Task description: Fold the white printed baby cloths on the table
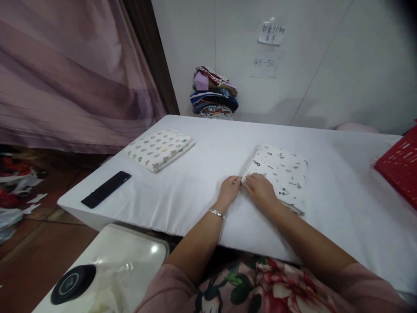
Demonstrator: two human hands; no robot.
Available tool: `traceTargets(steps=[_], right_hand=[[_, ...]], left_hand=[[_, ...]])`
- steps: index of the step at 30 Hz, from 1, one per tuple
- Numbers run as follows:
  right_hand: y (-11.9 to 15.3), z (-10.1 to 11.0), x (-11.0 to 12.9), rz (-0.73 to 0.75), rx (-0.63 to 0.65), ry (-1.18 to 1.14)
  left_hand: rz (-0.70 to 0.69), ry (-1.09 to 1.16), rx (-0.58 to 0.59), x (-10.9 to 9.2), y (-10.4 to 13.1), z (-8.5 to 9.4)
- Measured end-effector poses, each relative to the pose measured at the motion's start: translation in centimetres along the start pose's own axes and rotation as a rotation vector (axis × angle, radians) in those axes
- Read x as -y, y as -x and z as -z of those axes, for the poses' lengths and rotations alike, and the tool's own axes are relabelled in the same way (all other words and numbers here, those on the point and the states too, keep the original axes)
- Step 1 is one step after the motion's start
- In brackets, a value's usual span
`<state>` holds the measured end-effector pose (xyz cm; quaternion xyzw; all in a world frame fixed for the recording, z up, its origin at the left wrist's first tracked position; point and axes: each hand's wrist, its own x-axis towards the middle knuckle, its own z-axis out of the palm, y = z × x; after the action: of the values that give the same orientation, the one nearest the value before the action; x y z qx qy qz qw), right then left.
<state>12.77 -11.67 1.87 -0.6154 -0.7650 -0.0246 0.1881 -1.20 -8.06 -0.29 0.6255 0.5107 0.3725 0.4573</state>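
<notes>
Both hands (pixel 230 189) (pixel 261 191) pinch a folded cloth (pixel 286 167); the red basket's (pixel 399 163) contents are hidden.

What looks like a workroom: handwritten notes (pixel 271 34) on a white wall (pixel 182 43), pink curtain (pixel 81 78), cloth pile (pixel 214 93) beyond the far edge of the tabletop (pixel 215 152), red basket (pixel 402 163) near its far right corner.

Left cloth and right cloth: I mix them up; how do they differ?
The left cloth repeats mostly one grayish shape; the right cloth shows varied motifs. The left cloth lies untouched, while the left hand and right hand are at the right cloth's corner. Both are folded and whitish.
</notes>
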Motion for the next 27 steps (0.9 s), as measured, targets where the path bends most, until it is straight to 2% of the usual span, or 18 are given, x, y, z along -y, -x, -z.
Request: traceTargets(steps=[5, 11, 20, 27], right_hand=[[0.0, -0.4, -0.1, 0.003, -0.005, 0.02], [0.0, -0.1, -0.7, -0.131, -0.055, -0.201], [0.0, 0.2, -1.1, -0.143, -0.113, -0.299], [0.4, 0.7, -0.2, -0.118, -0.151, -0.227]], left_hand=[[0.012, 0.067, -0.009, 0.5, -0.2, -0.3], [0.034, 0.059, -0.043, 0.9, -0.4, -0.4], [0.038, -0.191, -0.057, 0.1, -0.6, -0.3], [0.009, -0.028, -0.07, 0.1, -0.4, -0.4]])
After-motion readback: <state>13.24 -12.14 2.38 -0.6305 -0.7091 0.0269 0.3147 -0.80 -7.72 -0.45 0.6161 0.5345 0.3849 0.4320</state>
